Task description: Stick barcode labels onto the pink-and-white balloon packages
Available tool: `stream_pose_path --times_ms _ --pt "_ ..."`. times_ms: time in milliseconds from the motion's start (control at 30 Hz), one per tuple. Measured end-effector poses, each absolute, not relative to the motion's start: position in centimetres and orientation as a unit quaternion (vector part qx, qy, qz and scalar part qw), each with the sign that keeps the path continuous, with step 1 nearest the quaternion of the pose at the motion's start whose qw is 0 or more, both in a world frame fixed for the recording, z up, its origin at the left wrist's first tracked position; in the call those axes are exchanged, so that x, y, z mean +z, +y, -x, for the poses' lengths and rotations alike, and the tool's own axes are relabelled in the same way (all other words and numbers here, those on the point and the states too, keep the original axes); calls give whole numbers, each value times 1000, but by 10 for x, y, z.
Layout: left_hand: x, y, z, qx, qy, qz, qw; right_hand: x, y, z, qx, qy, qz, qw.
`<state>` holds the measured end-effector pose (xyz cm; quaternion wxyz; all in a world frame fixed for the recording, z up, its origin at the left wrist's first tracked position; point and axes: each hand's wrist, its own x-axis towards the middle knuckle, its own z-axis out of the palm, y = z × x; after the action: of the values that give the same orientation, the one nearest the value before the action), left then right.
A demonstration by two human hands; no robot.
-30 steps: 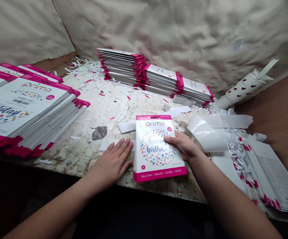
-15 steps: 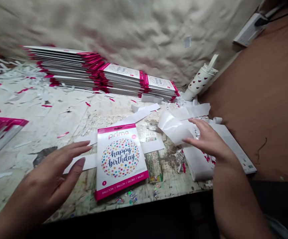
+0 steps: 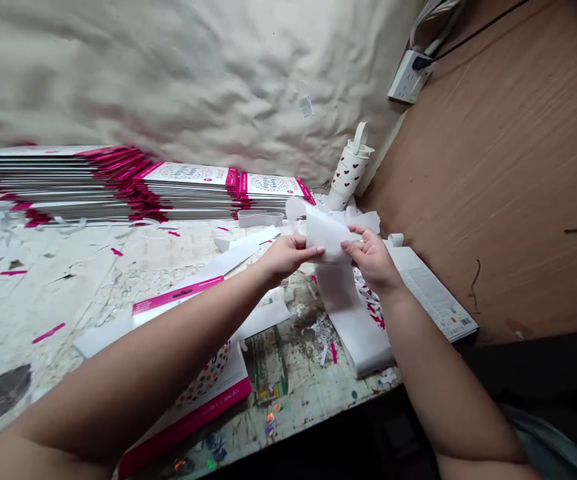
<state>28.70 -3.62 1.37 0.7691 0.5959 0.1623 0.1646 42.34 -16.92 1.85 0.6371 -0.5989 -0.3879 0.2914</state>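
A translucent white strip (image 3: 329, 235) is held up between my two hands, over the right part of the worktable. My left hand (image 3: 291, 257) pinches its left edge, thumb on top. On its other side my right hand (image 3: 371, 257) grips it between thumb and fingers. More of the white material (image 3: 356, 323) runs down below the hands and lies folded near the table's front edge. A pink and white balloon packet (image 3: 228, 393) lies at the front, partly hidden under my left forearm, with white paper strips (image 3: 266, 320) beside it.
Stacks of pink and white packets (image 3: 183, 193) stand along the back wall. A white tumbler with hearts (image 3: 349, 173) is at the back right corner. A flat box (image 3: 433, 293) lies at the right edge. Paper scraps (image 3: 48, 333) litter the left. A power strip (image 3: 409, 77) hangs above.
Both hands have come together on the white strip and lifted it. My left hand has moved right, across the balloon packet. The camera view has turned to the right.
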Motion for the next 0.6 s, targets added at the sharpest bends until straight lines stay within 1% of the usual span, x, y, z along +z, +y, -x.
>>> stream_pose_path --times_ms 67,167,233,333,500,600 --pt "9 -37 -299 179 175 -573 780 10 -173 -424 236 -439 590 635" --pt "8 -38 -305 149 170 -545 807 -1 -179 -425 127 -498 613 600" --pt "9 -38 -308 130 167 -534 819 -4 -181 -426 70 -527 637 557" --pt "7 -38 -312 135 179 -522 823 -2 -183 -427 -18 -573 665 479" --pt "5 -39 -317 143 214 -510 821 3 -189 -423 -212 -610 675 357" --pt "8 -42 -317 143 226 -507 820 2 -192 -420 -255 -595 693 317"
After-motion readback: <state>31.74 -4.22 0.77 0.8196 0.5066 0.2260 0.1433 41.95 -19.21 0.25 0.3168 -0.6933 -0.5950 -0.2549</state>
